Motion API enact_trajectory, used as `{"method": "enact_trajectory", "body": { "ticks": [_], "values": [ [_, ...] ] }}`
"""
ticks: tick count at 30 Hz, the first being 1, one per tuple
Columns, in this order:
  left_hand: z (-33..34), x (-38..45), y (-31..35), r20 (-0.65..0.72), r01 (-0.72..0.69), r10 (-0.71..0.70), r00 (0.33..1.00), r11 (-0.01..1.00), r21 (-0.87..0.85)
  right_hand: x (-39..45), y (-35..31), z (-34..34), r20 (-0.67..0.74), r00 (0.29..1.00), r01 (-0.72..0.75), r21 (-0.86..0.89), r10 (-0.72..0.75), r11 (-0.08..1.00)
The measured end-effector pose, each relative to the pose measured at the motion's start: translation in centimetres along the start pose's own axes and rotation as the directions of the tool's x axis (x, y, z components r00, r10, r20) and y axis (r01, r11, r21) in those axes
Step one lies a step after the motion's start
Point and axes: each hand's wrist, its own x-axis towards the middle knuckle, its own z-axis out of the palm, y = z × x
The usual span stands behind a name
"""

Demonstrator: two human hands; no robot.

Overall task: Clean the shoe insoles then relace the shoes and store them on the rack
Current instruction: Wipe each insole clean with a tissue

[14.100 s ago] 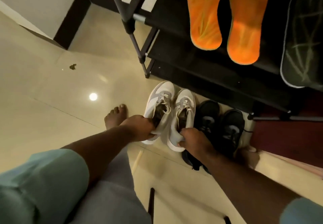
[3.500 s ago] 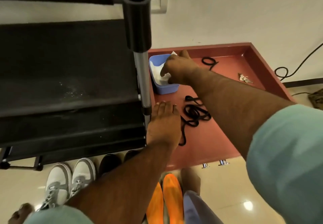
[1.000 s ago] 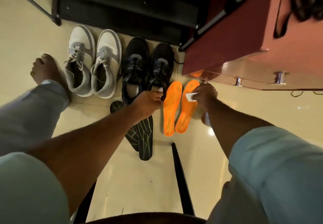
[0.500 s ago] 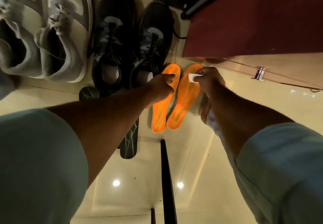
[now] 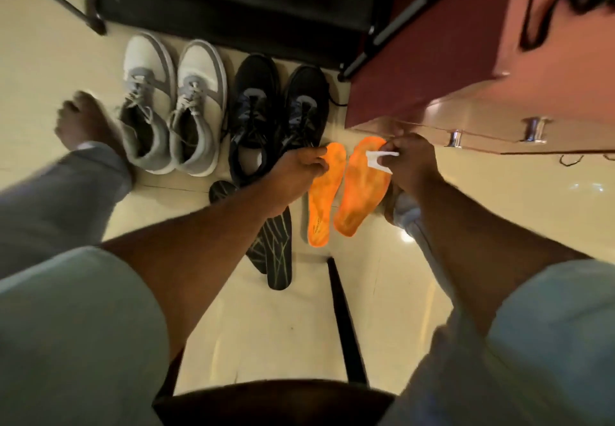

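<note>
The black shoe rack (image 5: 233,3) stands behind two shoe pairs. On the floor (image 5: 273,326) lie two orange insoles (image 5: 361,189). The left hand (image 5: 296,173) fingers pinch one insole's top; the right hand (image 5: 411,166) fingers pinch a white wipe (image 5: 379,159) on the other.

Dim, warm yellowish indoor light; glossy floor tiles (image 5: 273,322) show small glare spots at right, w/ soft shadows under the shoe rack (image 5: 233,3). Motion blur smears the bare foot (image 5: 83,123), sleeves & frame edges, centre approx sharp. Wide-angle lens bends lines near the edges; orange insoles (image 5: 346,189) look oversaturated, rack detail lost in black.
</note>
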Motion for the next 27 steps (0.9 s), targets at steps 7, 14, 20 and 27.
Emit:
{"method": "enact_trajectory", "body": {
  "ticks": [7, 14, 20, 27],
  "values": [
    [-2.5, -13.2, 4.2, -0.227, -0.225, 0.209, 0.951, 0.973, -0.047, -10.0, -14.8, -6.0, 0.056, 0.953, 0.249, 0.412, -0.298, 0.876],
    [-5.4, -20.9, 7.6, 0.054, -0.137, 0.153, 0.987, 0.964, -0.228, -15.5, -20.3, -6.9, -0.031, 0.981, 0.131, 0.839, -0.193, 0.528],
    [-6.1, -17.8, 8.8, -0.057, -0.075, 0.054, 0.997, 0.877, -0.475, -10.4, -23.2, -7.0, 0.191, 0.98, -0.173, 0.958, -0.06, 0.229],
    [-7.9, -13.1, 9.2, -0.133, -0.105, 0.024, 0.991, 0.752, -0.651, -4.4, -24.7, -5.6, 0.232, 0.972, -0.234, 0.969, 0.027, 0.079]
  ]
}}
